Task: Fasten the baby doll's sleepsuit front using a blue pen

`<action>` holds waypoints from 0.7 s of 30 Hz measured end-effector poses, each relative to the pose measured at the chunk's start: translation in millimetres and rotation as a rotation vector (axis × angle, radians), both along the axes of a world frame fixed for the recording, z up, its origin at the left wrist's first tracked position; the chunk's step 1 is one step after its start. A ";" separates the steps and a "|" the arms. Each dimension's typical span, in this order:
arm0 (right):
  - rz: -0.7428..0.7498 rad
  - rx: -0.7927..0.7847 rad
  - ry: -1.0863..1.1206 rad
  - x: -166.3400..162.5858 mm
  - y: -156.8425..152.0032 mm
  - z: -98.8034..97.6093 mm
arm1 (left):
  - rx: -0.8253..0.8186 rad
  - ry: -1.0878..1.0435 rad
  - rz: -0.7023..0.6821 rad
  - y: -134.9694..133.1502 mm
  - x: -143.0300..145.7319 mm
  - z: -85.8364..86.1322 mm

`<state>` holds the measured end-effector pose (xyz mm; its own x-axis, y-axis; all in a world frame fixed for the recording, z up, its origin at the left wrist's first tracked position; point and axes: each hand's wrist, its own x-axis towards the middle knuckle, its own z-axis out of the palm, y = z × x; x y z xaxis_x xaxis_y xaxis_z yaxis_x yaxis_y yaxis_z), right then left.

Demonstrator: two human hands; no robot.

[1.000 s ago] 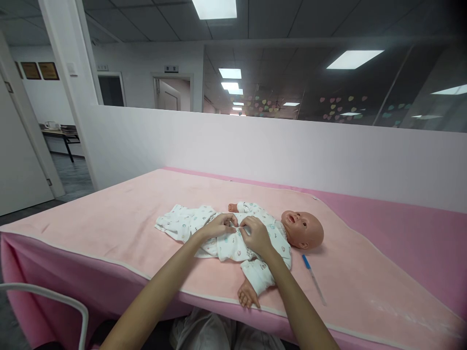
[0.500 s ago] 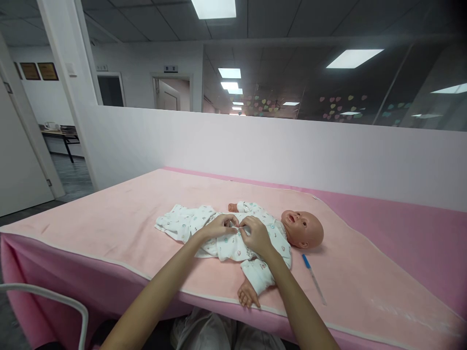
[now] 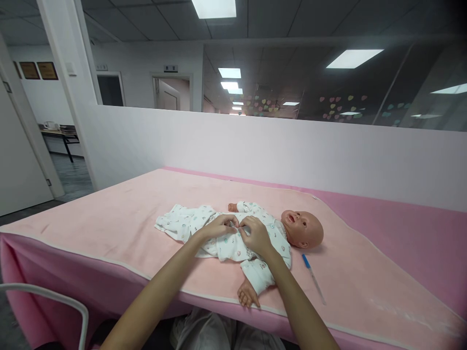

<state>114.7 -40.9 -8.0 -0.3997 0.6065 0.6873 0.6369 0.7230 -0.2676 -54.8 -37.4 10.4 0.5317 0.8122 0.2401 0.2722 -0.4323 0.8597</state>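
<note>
Lying on its back in the head view, the doll (image 3: pixel 279 238) is on the pale pink mat (image 3: pixel 109 209), head to the right, one arm bent toward the near edge. Both hands meet at the front of its white printed outfit (image 3: pixel 229 249): the left hand (image 3: pixel 220 226) and right hand (image 3: pixel 256 236) have thumbs and fingertips drawn together, seemingly pinching a small bit of the cloth, too fine to make out exactly. The outfit looks thin, light and soft, likely to crease and slide, so an edge or tie suits a fingertip hold. The bare head (image 3: pixel 304 230) looks smooth and firm, perhaps slippery; the doll itself would probably lift best with support under head and back, though its weight cannot be judged.

Right of the doll's near arm lies a thin blue-ended stick (image 3: pixel 314 282), apart from both hands. The mat looks soft and slightly wrinkled, over a deeper pink cloth (image 3: pixel 401 223). Behind runs a low white wall (image 3: pixel 273 148) topped by dark glass dotted with heart shapes (image 3: pixel 343 104), under bright ceiling lights (image 3: pixel 214 8); a white door (image 3: pixel 20 141) stands at left.
</note>
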 end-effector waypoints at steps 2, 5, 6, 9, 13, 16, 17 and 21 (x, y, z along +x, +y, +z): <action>-0.003 -0.003 -0.002 -0.1 -0.1 -0.5 | -0.002 0.005 -0.011 0.6 -0.2 -0.6; -0.015 -0.006 -0.007 -0.6 0.3 -1.2 | 0.007 0.001 -0.033 -0.2 0.2 -0.4; -0.020 -0.006 -0.009 -0.7 0.5 -1.4 | 0.009 0.001 -0.035 -0.8 0.4 -0.1; -0.028 -0.007 -0.007 -0.9 1.4 -1.5 | 0.015 0.006 -0.014 -2.1 1.0 0.1; -0.039 -0.013 0.013 -0.6 3.1 -1.9 | 0.036 -0.005 0.022 -2.4 0.8 -1.4; -0.051 -0.016 0.022 -0.5 4.3 -2.4 | 0.052 -0.002 0.039 -2.7 0.8 -2.6; -0.051 -0.016 0.024 -0.4 4.7 -2.5 | 0.061 0.004 0.050 -3.0 1.1 -2.7; -0.040 -0.007 0.026 -0.4 5.2 -2.7 | 0.116 0.026 0.147 -5.7 3.5 -1.9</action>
<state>114.3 -35.7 -10.8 -0.3571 0.6264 0.6929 0.6585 0.6949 -0.2889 -51.3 -43.1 8.4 0.4163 0.8495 0.3241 0.3616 -0.4818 0.7982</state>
